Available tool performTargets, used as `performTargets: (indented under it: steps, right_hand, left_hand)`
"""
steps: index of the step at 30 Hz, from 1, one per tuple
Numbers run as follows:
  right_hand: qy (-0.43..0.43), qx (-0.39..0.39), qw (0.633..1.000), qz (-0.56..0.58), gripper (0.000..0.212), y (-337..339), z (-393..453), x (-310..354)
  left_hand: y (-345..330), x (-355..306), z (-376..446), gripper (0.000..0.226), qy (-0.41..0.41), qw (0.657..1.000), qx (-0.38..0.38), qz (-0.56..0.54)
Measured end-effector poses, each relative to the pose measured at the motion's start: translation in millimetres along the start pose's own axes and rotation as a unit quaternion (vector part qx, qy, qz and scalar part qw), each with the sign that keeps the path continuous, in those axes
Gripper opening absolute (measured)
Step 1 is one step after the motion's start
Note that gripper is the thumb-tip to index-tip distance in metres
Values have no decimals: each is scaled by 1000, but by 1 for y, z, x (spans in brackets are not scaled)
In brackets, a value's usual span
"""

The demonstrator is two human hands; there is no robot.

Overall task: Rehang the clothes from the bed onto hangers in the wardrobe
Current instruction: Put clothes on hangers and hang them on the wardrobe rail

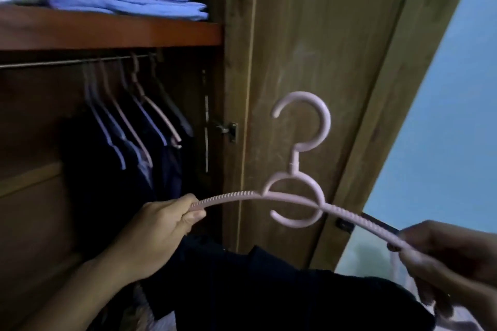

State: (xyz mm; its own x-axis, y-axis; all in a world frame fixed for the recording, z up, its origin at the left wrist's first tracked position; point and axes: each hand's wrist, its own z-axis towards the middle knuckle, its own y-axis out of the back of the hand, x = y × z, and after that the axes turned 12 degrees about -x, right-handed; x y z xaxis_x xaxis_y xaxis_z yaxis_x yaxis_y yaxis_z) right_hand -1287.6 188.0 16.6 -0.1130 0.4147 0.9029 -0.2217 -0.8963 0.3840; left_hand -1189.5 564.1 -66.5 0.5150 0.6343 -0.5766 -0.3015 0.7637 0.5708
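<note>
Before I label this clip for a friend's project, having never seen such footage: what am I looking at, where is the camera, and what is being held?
There is no machine here. The camera sits on a person's head, looking forward and down at their two bare hands. The left hand and the right hand each grip one end of a pink plastic hanger, its hook pointing up. Below it lies a dark garment. Behind is an open wardrobe with a rail of hung dark clothes, a shelf of folded blue cloth, and its wooden door.
</note>
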Motion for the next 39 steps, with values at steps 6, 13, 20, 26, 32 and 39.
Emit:
performTargets:
  steps: [6, 13, 20, 26, 32, 39]
  right_hand:
    - [37, 97, 994, 35, 11, -73, 28, 24]
    - [30, 221, 970, 101, 10, -165, 40, 42]
    - [107, 255, 953, 127, 15, -283, 48, 52]
    - [153, 168, 960, 162, 19, -370, 66, 78]
    - [194, 113, 962, 152, 26, -428, 104, 116]
    - [209, 57, 968, 127, 29, -486, 159, 142]
  left_hand:
    - [57, 37, -20, 44, 96, 992, -39, 77]
    - [108, 96, -28, 23, 147, 966, -69, 201]
    - [146, 180, -7, 17, 200, 926, -85, 307]
    - [174, 216, 38, 13, 270, 906, -145, 293]
    - [189, 214, 89, 31, 299, 900, -250, 196]
    - [183, 220, 106, 27, 292, 920, -255, 62]
